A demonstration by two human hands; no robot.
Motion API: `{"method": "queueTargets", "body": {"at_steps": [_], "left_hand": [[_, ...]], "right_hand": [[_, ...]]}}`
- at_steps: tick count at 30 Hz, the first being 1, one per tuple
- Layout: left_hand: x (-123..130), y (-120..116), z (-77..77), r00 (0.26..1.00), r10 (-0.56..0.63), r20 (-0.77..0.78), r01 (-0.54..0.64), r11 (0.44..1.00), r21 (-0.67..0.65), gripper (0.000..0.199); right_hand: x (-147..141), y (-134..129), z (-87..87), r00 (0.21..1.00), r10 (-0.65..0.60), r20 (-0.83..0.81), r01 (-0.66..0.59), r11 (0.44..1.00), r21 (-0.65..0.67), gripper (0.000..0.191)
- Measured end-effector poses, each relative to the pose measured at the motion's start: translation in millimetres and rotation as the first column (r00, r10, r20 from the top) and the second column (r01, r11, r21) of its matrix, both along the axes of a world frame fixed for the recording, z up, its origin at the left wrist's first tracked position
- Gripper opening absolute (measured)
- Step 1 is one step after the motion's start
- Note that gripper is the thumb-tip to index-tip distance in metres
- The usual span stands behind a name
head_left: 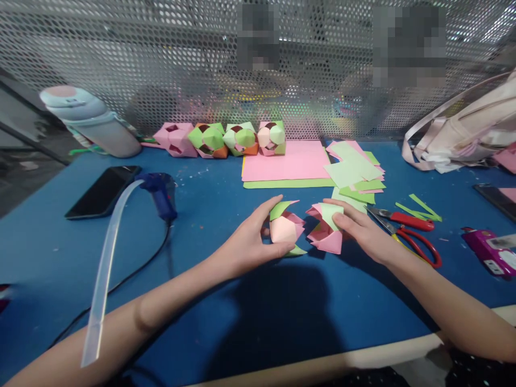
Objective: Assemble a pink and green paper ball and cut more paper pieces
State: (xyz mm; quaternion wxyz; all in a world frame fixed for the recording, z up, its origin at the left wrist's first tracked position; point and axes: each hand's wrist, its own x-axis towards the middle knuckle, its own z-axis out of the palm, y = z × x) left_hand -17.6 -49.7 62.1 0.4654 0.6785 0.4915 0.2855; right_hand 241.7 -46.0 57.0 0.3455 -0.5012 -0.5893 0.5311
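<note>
My left hand (258, 231) is closed round a folded paper piece (284, 228), peach and pink with green flaps at top and bottom. In my right hand (358, 228) is a second folded paper piece (325, 236), pink with a pale green panel, its hollow side turned left. A narrow gap separates the two pieces above the blue table (193, 317). Just beyond my right hand lie red-handled scissors (419, 244) and red-handled pliers (411, 220).
Several finished paper balls (207, 140) line the back by a perforated metal screen (181, 64). Pink sheets (286, 161) and pale green paper pieces (355, 164) lie behind my hands. At left are a blue glue gun (159, 196) with a long clear stick, a phone (102, 192) and a bottle (94, 123).
</note>
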Motion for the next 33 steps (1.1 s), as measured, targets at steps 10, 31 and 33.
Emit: {"method": "queueTargets", "body": {"at_steps": [10, 31, 33], "left_hand": [[0.9, -0.2, 3.8, 0.998, -0.04, -0.046, 0.043, 0.997, 0.067, 0.086], [-7.4, 1.8, -4.9, 0.991, -0.112, -0.075, 0.127, 0.963, 0.238, 0.083], [-6.1, 0.5, -5.8, 0.988, -0.088, -0.126, 0.127, 0.931, 0.343, 0.084]], "right_hand": [[1.6, 0.6, -0.2, 0.997, 0.035, 0.067, -0.038, 0.998, 0.045, 0.054], [3.7, -9.3, 4.6, 0.959, -0.014, 0.282, -0.116, 0.891, 0.438, 0.071], [1.2, -9.6, 8.5, 0.985, -0.017, 0.174, -0.028, 0.966, 0.256, 0.066]]}}
